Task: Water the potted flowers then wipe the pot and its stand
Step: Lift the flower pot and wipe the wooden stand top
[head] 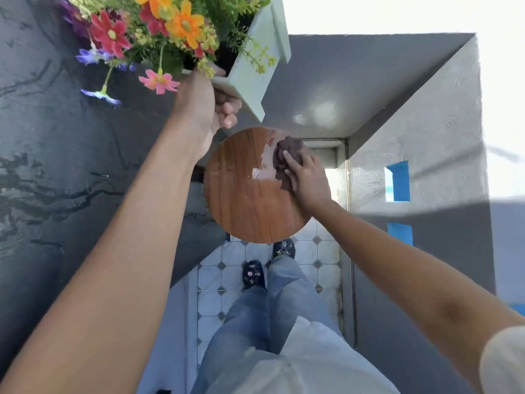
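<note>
Left hand grips the lifted pot; right hand presses cloth onto the stand.

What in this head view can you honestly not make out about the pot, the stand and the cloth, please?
- Pot: its top runs off the upper edge; flowers hide the soil.
- Stand: only the round top shows; whatever supports it lies beneath.
- Cloth: partly under the right hand.
- Left hand: fingertips curl under the pot.
</note>
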